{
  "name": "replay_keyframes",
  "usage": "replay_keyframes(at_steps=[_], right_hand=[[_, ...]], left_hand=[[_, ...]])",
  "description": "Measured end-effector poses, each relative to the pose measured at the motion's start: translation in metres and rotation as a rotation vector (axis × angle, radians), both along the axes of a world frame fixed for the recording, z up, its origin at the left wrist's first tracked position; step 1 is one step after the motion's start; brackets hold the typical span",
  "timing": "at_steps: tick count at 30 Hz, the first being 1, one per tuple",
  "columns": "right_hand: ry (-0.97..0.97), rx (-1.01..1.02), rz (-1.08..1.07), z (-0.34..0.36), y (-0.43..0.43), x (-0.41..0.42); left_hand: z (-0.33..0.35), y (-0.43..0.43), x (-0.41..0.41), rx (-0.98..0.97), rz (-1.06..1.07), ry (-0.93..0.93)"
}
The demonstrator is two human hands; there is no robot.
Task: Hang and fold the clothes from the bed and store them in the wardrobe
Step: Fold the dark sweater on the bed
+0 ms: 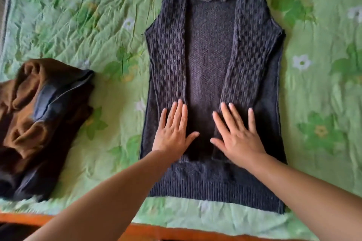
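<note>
A dark navy knitted sweater (210, 55) lies flat on the bed, collar at the far end, ribbed hem toward me. Both sleeves are folded inward and run down the body. My left hand (173, 129) rests flat with straight, spread fingers on the lower end of the left sleeve. On the lower end of the right sleeve lies my right hand (236, 133), also flat, its fingers spread. Neither hand grips anything.
A crumpled pile of brown and dark clothes (37, 119) lies on the bed at the left. The green flowered bedspread (88, 15) covers the bed. An orange-red bed frame edge (145, 231) runs along the near side.
</note>
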State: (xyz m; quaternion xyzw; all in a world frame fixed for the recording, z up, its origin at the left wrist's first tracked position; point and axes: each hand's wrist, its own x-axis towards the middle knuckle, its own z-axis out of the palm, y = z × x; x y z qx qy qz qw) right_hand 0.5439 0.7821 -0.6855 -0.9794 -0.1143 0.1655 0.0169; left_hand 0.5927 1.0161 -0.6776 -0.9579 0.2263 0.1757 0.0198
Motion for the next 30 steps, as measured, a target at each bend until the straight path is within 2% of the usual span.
replay_keyframes(at_steps=[4,7,12,17,25,27,30], right_hand=[[0.108,-0.004,0.057,-0.002,0.005,-0.085],[0.166,-0.019,0.12,-0.002,0.0,-0.1],[0.182,-0.034,0.307,0.009,-0.01,-0.122],[0.205,-0.01,0.22,0.021,-0.006,-0.116],[0.066,-0.039,0.078,0.027,0.004,-0.122],[0.028,-0.003,0.058,0.032,0.001,-0.125],[-0.075,0.075,0.101,0.039,-0.008,-0.122]], left_hand=[[0.0,0.04,-0.082,0.017,-0.114,0.047],[0.0,0.061,-0.112,0.052,-0.176,0.086],[0.008,0.081,-0.133,0.086,-0.311,0.094],[0.014,0.081,-0.122,0.053,-0.288,0.073],[0.025,0.069,-0.109,-0.003,-0.243,-0.018],[0.028,0.074,-0.115,-0.046,-0.234,-0.069],[0.035,0.083,-0.113,-0.088,-0.224,-0.051]])
